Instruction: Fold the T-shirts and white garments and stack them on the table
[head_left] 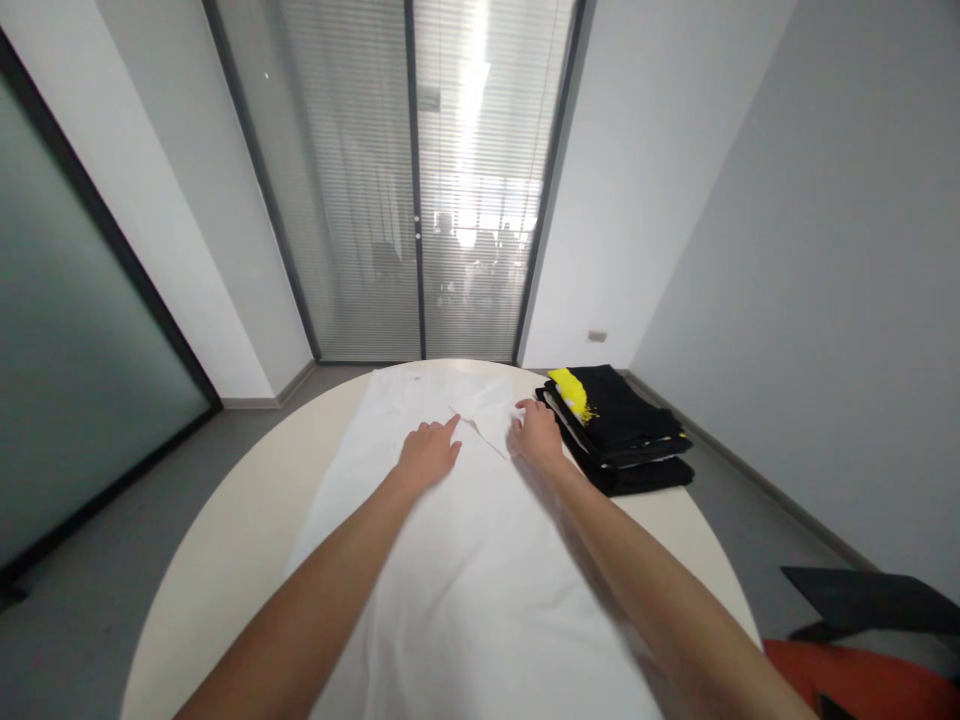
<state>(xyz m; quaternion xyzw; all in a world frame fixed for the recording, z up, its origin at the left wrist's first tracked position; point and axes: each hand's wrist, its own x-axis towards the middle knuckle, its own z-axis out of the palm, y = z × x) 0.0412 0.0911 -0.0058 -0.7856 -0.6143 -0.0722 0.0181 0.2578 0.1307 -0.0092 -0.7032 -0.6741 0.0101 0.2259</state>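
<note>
A long white cloth, which looks like a garment, lies spread over the round table, with soft creases along it. Near its far end a narrow slit or folded edge shows a cream strip slanting down to the right. My left hand rests on the cloth just left of this strip, index finger stretched out to its upper end and thumb apart. My right hand is at the cloth's right side, fingers bent downward, with index finger and thumb apart. What lies under its fingertips is partly hidden.
A stack of folded black garments, the top one with a yellow print, sits on the round table right beside my right hand. A red and black chair stands at the lower right. Glass panels with blinds rise behind the table.
</note>
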